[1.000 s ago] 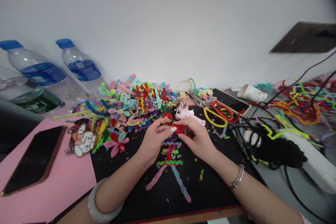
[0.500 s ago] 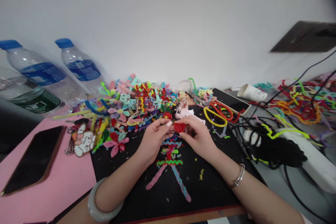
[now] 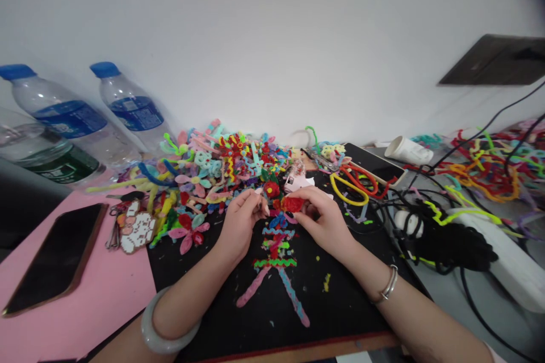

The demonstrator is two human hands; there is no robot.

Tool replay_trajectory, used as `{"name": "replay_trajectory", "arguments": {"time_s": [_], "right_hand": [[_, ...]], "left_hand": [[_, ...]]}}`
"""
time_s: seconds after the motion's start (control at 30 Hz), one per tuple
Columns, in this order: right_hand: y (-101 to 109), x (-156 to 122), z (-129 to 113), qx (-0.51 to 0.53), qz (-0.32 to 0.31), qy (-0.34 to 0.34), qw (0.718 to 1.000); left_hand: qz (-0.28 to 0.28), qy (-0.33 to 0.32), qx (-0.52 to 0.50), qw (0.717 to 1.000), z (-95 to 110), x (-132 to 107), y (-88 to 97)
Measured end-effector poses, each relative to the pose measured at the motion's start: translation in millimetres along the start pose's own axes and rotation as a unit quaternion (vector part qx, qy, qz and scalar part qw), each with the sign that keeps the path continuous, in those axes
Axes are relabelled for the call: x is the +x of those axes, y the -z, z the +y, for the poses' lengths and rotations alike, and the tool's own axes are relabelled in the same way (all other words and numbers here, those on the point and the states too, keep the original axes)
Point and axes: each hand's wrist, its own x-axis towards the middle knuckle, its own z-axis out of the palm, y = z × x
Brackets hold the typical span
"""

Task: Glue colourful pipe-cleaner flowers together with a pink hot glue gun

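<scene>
My right hand [image 3: 323, 221] pinches a small red fuzzy piece [image 3: 293, 205], which looks bent from pipe cleaner, between thumb and fingers. A short way to its left, my left hand [image 3: 242, 218] has thumb and fingertips pressed together; whatever they may hold is too small to make out. Below both hands, a figure of coloured pipe cleaners lies on the black mat [image 3: 353, 306]. It has a green zigzag strip [image 3: 275, 263], a pink leg [image 3: 252, 287] and a blue-and-pink leg [image 3: 294, 298].
Behind my hands spreads a heap of pipe-cleaner shapes [image 3: 238, 153]. Left are a phone [image 3: 55, 258] on pink paper and several bottles [image 3: 136, 110]. To the right lie yellow pipe cleaners [image 3: 349, 191], another phone [image 3: 374, 163], a paper cup [image 3: 409, 150], black cables and a power strip [image 3: 506, 261].
My left hand has drawn away to the left from the red piece, opening a gap between the hands. My right hand stays nearly in place with the red piece.
</scene>
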Motion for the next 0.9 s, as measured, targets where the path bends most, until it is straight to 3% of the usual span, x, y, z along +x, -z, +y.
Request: {"name": "replay_trajectory", "arguments": {"time_s": [0.3,0.47,0.9], "right_hand": [[6.1,2.1,-1.7,0.011,-0.086,0.035,0.996],[6.6,4.4,-4.0,0.005,-0.113,0.063,0.992],[5.4,4.2,0.9,-0.005,-0.03,0.014,0.999]], "left_hand": [[-0.097,0.015,0.127,0.987,8.8,1.8,0.8],[-0.155,0.027,0.11,0.981,6.1,1.4,0.7],[-0.094,0.035,0.054,0.993,6.1,0.0,-1.7]]}}
